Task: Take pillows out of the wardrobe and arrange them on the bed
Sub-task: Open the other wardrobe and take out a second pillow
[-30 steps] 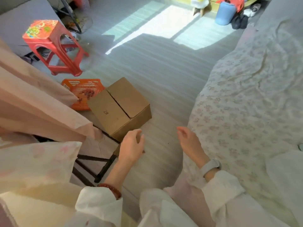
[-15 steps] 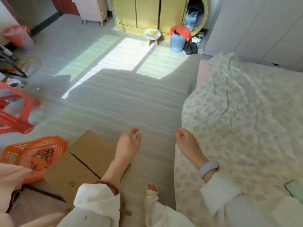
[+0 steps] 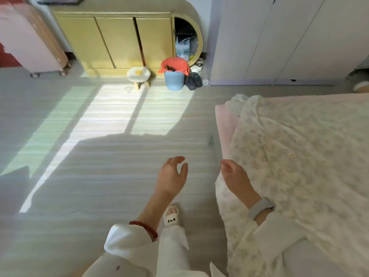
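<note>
No pillow shows anywhere yet. The bed, with its flowery sheet, lies on the right and has no pillow on the part we can see. The white wardrobe stands behind the bed with its doors closed, so the pillows are probably inside.

The left hand and the right hand hang in front, over the floor and the bed edge. Their fingers are loosely bent and hold nothing.

The person could trip, I think. The blue bin, the dark slippers and the little egg stool sit on the floor near the wardrobe. A big pillow in both arms would hide them.

The wardrobe top and the far end of the bed are cut off. What is in the round shelf is hard to make out.
</note>
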{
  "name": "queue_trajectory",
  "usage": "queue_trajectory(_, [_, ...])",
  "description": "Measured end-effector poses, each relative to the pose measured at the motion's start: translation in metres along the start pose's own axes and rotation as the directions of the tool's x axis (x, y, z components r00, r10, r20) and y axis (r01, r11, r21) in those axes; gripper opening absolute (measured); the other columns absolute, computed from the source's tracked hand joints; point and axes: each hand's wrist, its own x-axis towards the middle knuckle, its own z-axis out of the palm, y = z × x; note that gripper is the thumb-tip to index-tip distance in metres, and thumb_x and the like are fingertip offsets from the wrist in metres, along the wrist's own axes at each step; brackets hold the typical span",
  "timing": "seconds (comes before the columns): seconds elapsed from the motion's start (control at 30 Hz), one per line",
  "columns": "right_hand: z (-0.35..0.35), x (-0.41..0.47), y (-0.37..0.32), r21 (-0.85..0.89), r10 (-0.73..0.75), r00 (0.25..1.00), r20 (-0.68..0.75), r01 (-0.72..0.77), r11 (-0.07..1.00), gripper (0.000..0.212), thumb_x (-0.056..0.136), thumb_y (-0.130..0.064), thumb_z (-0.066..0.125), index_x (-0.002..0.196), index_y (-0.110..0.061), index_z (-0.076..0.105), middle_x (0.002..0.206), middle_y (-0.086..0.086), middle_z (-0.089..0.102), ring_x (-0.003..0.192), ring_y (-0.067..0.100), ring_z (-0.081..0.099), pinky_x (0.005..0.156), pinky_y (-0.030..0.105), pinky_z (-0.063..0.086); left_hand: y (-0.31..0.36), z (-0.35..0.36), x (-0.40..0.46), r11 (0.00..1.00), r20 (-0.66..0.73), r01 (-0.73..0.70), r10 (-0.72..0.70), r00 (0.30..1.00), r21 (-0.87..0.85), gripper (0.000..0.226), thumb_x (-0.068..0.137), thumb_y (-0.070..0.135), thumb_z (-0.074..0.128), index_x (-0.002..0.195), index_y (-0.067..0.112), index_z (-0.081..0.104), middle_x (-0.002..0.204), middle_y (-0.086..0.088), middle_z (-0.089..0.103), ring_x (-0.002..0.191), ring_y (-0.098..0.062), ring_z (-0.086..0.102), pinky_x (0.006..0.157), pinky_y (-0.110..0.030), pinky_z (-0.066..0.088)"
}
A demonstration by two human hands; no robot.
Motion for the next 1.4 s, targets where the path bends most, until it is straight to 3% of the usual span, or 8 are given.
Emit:
queue_trajectory(0.17, [-0.005,0.12,-0.063,0.055,0.064,0.995,-0.075,-0.06,0.997,0.029,0.096,-0.015,0.039,0.121,-0.011,0.052,0.126,0.009,0.057,0.115,0.023,0.051,0.09,0.022,0.033,0.013,-0.022,0.153,0.995,0.075,-0.1,0.098,0.992,0.026,0.03,0.091,0.023,0.05,0.119,0.012,0.056,0.123,-0.007,0.058,0.112,-0.022,0.053,0.096,-0.036,0.043])
queue_trajectory(0.43, [-0.043,0.3,-0.102,0.126,0.176,0.95,-0.258,-0.147,0.981,0.027,0.094,-0.011,0.041,0.117,-0.009,0.055,0.119,0.011,0.061,0.111,0.024,0.053,0.09,0.024,0.034,0.056,-0.002,0.37,0.975,0.218,-0.216,0.201,0.955,0.047,0.029,0.091,0.026,0.05,0.118,0.017,0.056,0.121,-0.003,0.059,0.11,-0.019,0.054,0.095,-0.033,0.042])
queue_trajectory(0.6, [-0.07,0.45,-0.119,0.249,0.25,0.93,-0.27,-0.183,0.951,0.028,0.094,-0.011,0.041,0.119,-0.01,0.053,0.121,0.01,0.058,0.113,0.024,0.051,0.094,0.028,0.035,0.096,0.024,0.53,0.965,0.236,-0.257,0.239,0.942,0.048,0.026,0.09,0.025,0.053,0.114,0.018,0.058,0.12,-0.001,0.06,0.108,-0.019,0.055,0.092,-0.03,0.042])
queue_trajectory(0.77, [-0.129,0.604,-0.154,0.271,0.271,0.909,-0.318,-0.187,0.944,0.027,0.093,-0.009,0.042,0.117,-0.005,0.055,0.119,0.018,0.061,0.112,0.031,0.054,0.096,0.037,0.04,0.168,0.043,0.692,0.941,0.285,-0.33,0.299,0.911,0.068,0.025,0.09,0.022,0.052,0.114,0.016,0.058,0.118,-0.003,0.06,0.108,-0.019,0.055,0.092,-0.032,0.041])
queue_trajectory(0.97, [-0.213,0.733,-0.167,0.276,0.276,0.886,-0.373,-0.177,0.945,0.029,0.094,-0.011,0.039,0.119,-0.006,0.053,0.122,0.014,0.06,0.114,0.027,0.052,0.097,0.035,0.038,0.24,0.081,0.84,0.92,0.33,-0.391,0.357,0.874,0.038,0.025,0.09,0.023,0.051,0.113,0.017,0.058,0.116,-0.004,0.06,0.103,-0.021,0.057,0.089,-0.032,0.043])
queue_trajectory(1.1, [-0.272,0.819,-0.148,0.34,0.347,0.812,-0.47,-0.195,0.92,0.027,0.094,-0.011,0.04,0.117,-0.006,0.054,0.119,0.013,0.061,0.112,0.026,0.053,0.091,0.026,0.037,0.301,0.141,0.935,0.874,0.41,-0.485,0.435,0.801,0.019,0.026,0.09,0.025,0.05,0.115,0.018,0.058,0.118,-0.004,0.059,0.103,-0.021,0.057,0.088,-0.031,0.043])
queue_trajectory(1.2, [-0.32,0.875,-0.135,0.405,0.421,0.736,-0.53,-0.216,0.888,0.026,0.093,-0.01,0.042,0.116,-0.006,0.055,0.117,0.016,0.062,0.111,0.027,0.054,0.091,0.028,0.038,0.359,0.192,1.0,0.816,0.469,-0.574,0.535,0.703,-0.069,0.027,0.091,0.023,0.049,0.115,0.017,0.058,0.118,-0.003,0.059,0.104,-0.018,0.056,0.083,-0.02,0.037])
queue_trajectory(1.4, [-0.439,0.927,-0.099,0.484,0.55,0.525,-0.65,-0.272,0.832,0.024,0.092,-0.011,0.044,0.112,-0.012,0.059,0.109,0.012,0.066,0.102,0.026,0.059,0.078,0.02,0.037,0.506,0.306,1.068,0.701,0.585,-0.685,0.646,0.491,-0.198,0.025,0.091,0.023,0.049,0.114,0.015,0.058,0.119,-0.003,0.059,0.107,-0.018,0.055,0.089,-0.023,0.037])
